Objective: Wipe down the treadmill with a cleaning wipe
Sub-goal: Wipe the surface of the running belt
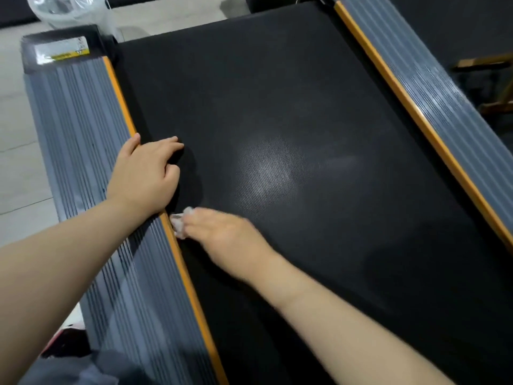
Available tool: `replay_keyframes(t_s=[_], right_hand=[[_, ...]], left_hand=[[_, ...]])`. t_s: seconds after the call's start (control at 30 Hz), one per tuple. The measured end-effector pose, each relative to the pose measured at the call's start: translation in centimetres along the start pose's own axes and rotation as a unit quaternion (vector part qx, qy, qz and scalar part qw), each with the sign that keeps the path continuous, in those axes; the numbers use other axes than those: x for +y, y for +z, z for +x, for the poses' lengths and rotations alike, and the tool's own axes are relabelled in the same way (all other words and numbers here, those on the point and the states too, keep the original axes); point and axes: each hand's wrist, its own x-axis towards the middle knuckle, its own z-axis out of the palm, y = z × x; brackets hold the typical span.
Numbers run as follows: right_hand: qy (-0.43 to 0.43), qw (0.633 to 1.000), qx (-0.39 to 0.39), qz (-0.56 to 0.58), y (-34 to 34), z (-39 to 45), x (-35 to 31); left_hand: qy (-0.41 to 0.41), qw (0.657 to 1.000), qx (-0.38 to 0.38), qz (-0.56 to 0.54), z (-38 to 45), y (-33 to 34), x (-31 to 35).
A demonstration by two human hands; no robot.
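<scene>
Right hand [222,232] at lower centre has its fingers bunched on one crumpled wipe [179,223], pressed to the belt [305,134] against the left orange strip [191,295]; left hand [147,173], fingers loosely curled, braces on the belt edge. Risk: belt could slip under the bracing hand, or the wipe snag under the strip. Count: two hands, one wipe, two grey side rails [83,129], one plastic bag [69,9] upper left.

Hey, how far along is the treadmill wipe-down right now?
Done: can't tell; only a glare patch shows mid-belt. In hand: the right hand holds the wipe at the belt's left edge by the orange strip; the left hand braces. Left: nothing shows the rails wiped.
</scene>
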Motion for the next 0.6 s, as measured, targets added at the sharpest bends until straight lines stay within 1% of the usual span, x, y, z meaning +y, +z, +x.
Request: replay_keyframes(t_s=[0.03, 0.07, 0.13, 0.17, 0.23, 0.3, 0.37, 0.43, 0.47, 0.5, 0.53, 0.6], right_hand=[[0.015, 1.000, 0.006, -0.004, -1.6, -0.4, 1.8], [0.053, 0.998, 0.021, -0.016, -3.3, -0.9, 4.1], [0.160, 0.983, 0.043, -0.081, -8.0, -3.2, 9.8], [0.223, 0.965, 0.061, -0.123, -10.9, -5.1, 12.7], [0.357, 0.905, 0.122, -0.198, -16.1, -8.9, 17.6], [0.455, 0.848, 0.149, -0.227, -18.7, -11.1, 20.4], [0.519, 0.809, 0.176, -0.214, -17.8, -10.3, 20.5], [0.559, 0.775, 0.216, -0.200, -15.7, -9.0, 19.1], [0.554, 0.772, 0.232, -0.208, -14.7, -8.3, 18.0], [0.526, 0.785, 0.244, -0.218, -13.8, -7.7, 16.4], [0.479, 0.812, 0.255, -0.214, -12.6, -7.0, 14.2], [0.356, 0.891, 0.251, -0.126, -8.8, -5.4, 8.2]], left_hand=[[0.000, 1.000, -0.001, -0.002, 0.0, 0.0, 0.0], [0.002, 1.000, -0.001, -0.004, -0.1, 0.0, -0.1], [0.003, 1.000, -0.002, -0.007, -0.2, -0.1, 0.0], [0.002, 1.000, -0.005, -0.007, -0.2, -0.1, 0.2], [-0.001, 1.000, -0.005, -0.002, -0.2, -0.1, 0.3], [0.001, 1.000, -0.004, 0.004, -0.1, 0.0, 0.3], [0.003, 1.000, -0.005, 0.007, -0.1, -0.1, 0.3], [0.003, 1.000, -0.008, 0.006, -0.1, -0.1, 0.2], [0.002, 1.000, -0.006, 0.006, -0.2, -0.1, 0.2], [0.002, 1.000, -0.004, 0.006, -0.2, -0.1, 0.1], [0.002, 1.000, -0.003, 0.007, -0.2, -0.1, 0.1], [0.002, 1.000, -0.003, 0.009, -0.3, -0.1, 0.2]])
